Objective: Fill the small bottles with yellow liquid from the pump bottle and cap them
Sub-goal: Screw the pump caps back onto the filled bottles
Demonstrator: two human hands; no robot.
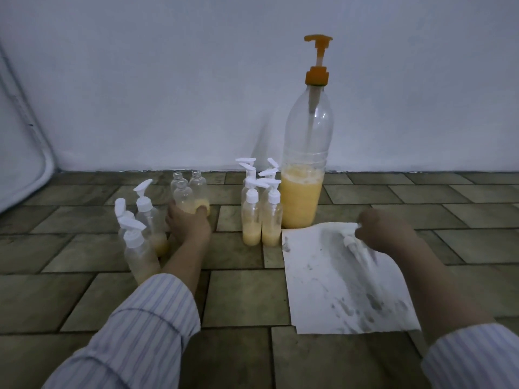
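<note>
There is one tall clear plastic pump bottle (306,169) with an orange pump head, three small clear uncapped bottles (183,196), at least seven small clear bottles with white pump caps (252,217), one loose white pump cap (354,245) and one stained white paper sheet (323,290).

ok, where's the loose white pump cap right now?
Head view, right side: white pump cap in the right hand, over the stained paper sheet beside the big pump bottle.

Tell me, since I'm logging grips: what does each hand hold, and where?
The left hand grips an uncapped small bottle round its lower body. The right hand pinches a white pump cap at its head, above the paper.
</note>
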